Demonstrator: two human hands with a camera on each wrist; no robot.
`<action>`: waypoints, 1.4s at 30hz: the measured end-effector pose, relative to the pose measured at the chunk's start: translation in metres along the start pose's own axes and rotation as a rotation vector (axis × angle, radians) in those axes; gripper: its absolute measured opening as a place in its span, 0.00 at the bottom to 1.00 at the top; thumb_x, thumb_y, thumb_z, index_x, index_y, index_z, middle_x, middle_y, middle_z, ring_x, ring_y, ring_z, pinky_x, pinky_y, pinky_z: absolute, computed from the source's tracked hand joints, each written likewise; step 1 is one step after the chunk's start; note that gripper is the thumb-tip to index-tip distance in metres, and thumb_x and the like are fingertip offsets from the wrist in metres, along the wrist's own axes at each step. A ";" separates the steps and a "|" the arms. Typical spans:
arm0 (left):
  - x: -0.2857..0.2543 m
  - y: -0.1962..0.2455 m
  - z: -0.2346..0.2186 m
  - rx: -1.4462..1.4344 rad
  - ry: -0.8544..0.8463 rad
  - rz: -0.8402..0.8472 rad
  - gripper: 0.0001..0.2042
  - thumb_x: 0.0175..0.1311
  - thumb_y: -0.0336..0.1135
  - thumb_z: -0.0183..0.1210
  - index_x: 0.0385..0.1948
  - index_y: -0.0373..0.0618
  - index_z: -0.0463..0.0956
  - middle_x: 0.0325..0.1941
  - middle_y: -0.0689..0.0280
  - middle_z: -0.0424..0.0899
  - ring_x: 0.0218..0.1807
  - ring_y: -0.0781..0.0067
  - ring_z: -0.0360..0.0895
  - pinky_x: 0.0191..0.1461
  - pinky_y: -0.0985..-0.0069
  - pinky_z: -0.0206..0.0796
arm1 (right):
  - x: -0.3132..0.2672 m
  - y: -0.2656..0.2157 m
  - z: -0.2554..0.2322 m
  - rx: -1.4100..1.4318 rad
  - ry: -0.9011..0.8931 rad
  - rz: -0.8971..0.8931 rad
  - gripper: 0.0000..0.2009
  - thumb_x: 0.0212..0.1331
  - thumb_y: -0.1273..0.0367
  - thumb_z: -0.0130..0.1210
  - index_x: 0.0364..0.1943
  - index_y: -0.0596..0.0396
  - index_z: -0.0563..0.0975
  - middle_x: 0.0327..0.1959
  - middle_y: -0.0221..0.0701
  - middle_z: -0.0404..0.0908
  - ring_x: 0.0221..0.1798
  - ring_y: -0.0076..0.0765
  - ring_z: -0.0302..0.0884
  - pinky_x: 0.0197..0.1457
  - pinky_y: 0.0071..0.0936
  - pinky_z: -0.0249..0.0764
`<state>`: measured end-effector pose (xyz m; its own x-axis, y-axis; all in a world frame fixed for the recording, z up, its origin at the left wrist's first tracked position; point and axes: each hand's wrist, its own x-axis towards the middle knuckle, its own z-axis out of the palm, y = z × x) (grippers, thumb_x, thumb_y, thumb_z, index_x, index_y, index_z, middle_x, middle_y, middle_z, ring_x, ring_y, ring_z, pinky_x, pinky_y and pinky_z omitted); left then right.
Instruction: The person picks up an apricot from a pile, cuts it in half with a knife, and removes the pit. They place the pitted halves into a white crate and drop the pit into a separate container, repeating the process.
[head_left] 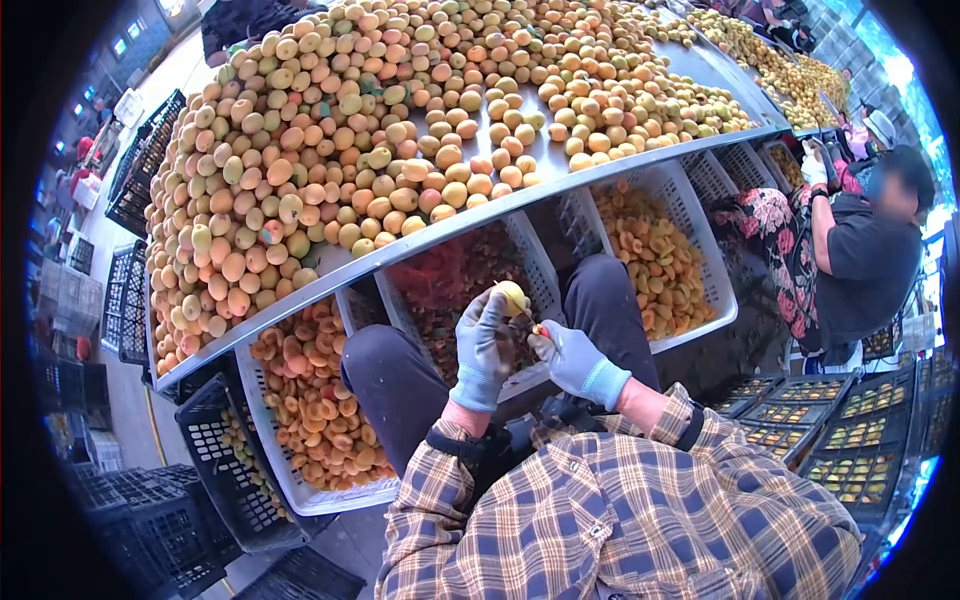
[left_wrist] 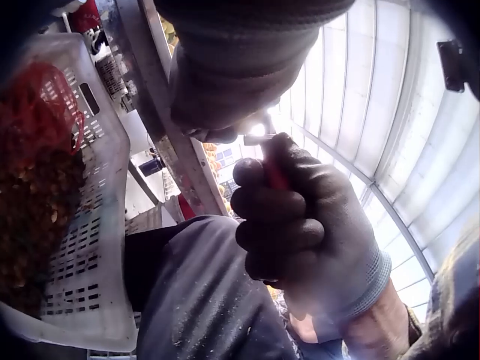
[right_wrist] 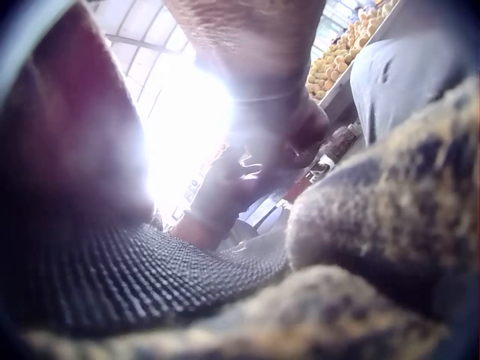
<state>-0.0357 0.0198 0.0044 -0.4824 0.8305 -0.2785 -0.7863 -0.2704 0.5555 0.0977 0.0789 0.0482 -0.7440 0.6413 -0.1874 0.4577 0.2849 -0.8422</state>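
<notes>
In the head view my gloved left hand (head_left: 482, 345) pinches a pale yellow apricot (head_left: 511, 296) between thumb and fingertips. Close beside it, my gloved right hand (head_left: 572, 358) grips a small red-handled knife (head_left: 540, 330), its end toward the fruit. The left wrist view shows the right fingers curled round the red handle (left_wrist: 275, 176), with a short metal blade (left_wrist: 259, 139) above. Both hands are over a white crate (head_left: 540, 262) between the knees, which holds dark reddish scraps and red mesh. Glare washes out much of the right wrist view.
A metal-edged table (head_left: 440, 238) heaped with whole apricots (head_left: 290, 150) stands in front. White crates of halved apricots (head_left: 325, 415) (head_left: 655, 265) flank the knees. Black crates (head_left: 225, 450) stand at left, trays of fruit (head_left: 850, 440) at right. Another person (head_left: 870, 250) sits at right.
</notes>
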 end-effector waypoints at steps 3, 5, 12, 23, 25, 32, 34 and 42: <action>-0.006 0.002 0.002 -0.143 -0.134 -0.087 0.14 0.65 0.39 0.57 0.45 0.39 0.73 0.40 0.59 0.81 0.40 0.69 0.79 0.47 0.74 0.73 | -0.002 0.007 0.005 -0.046 -0.029 0.070 0.13 0.67 0.63 0.46 0.34 0.61 0.70 0.30 0.53 0.75 0.38 0.64 0.72 0.35 0.40 0.68; -0.003 -0.004 -0.001 -0.058 -0.109 -0.101 0.13 0.65 0.39 0.57 0.44 0.39 0.74 0.40 0.59 0.81 0.40 0.70 0.79 0.48 0.74 0.73 | 0.004 0.020 0.013 0.141 0.045 -0.037 0.14 0.67 0.63 0.46 0.36 0.63 0.71 0.31 0.52 0.77 0.39 0.62 0.74 0.36 0.38 0.69; -0.001 0.016 0.009 0.068 -0.098 -0.079 0.15 0.65 0.39 0.58 0.46 0.37 0.72 0.37 0.61 0.81 0.38 0.74 0.79 0.41 0.79 0.73 | 0.021 0.005 0.001 -0.045 -0.087 0.051 0.15 0.66 0.61 0.48 0.39 0.63 0.73 0.33 0.52 0.79 0.42 0.60 0.76 0.40 0.42 0.70; 0.011 -0.007 -0.019 -0.243 -0.016 -0.268 0.22 0.63 0.55 0.54 0.42 0.43 0.73 0.38 0.57 0.81 0.44 0.58 0.78 0.49 0.61 0.71 | 0.010 0.015 0.015 -0.074 0.005 0.012 0.17 0.67 0.58 0.46 0.38 0.61 0.73 0.30 0.52 0.79 0.39 0.62 0.76 0.38 0.45 0.70; 0.012 0.001 -0.014 -0.160 -0.075 -0.210 0.20 0.65 0.53 0.53 0.41 0.42 0.74 0.38 0.58 0.81 0.45 0.61 0.77 0.50 0.65 0.71 | 0.015 0.013 0.010 0.017 -0.041 0.003 0.17 0.67 0.59 0.46 0.37 0.62 0.74 0.29 0.50 0.78 0.35 0.57 0.76 0.37 0.42 0.70; 0.002 0.020 -0.001 0.150 -0.192 -0.047 0.20 0.67 0.43 0.54 0.55 0.42 0.68 0.37 0.63 0.81 0.36 0.72 0.79 0.42 0.78 0.73 | 0.007 0.004 -0.005 0.335 -0.220 0.205 0.12 0.69 0.58 0.45 0.34 0.48 0.73 0.19 0.17 0.66 0.20 0.13 0.59 0.21 0.19 0.58; 0.008 0.001 -0.009 -0.039 -0.220 -0.157 0.19 0.66 0.44 0.55 0.53 0.43 0.70 0.37 0.63 0.81 0.36 0.72 0.78 0.41 0.78 0.73 | 0.011 0.036 0.016 0.034 -0.032 -0.029 0.15 0.69 0.57 0.46 0.34 0.55 0.73 0.21 0.21 0.70 0.25 0.16 0.62 0.27 0.24 0.63; 0.013 -0.003 -0.017 0.232 -0.120 -0.057 0.18 0.66 0.40 0.56 0.53 0.41 0.70 0.41 0.64 0.80 0.38 0.76 0.78 0.42 0.77 0.74 | 0.033 0.039 0.006 0.221 -0.224 0.119 0.15 0.70 0.59 0.45 0.37 0.58 0.74 0.25 0.21 0.73 0.30 0.16 0.62 0.32 0.25 0.65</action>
<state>-0.0468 0.0229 -0.0144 -0.3802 0.8965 -0.2275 -0.6945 -0.1143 0.7104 0.0882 0.1067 0.0057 -0.7916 0.4809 -0.3770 0.4496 0.0405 -0.8923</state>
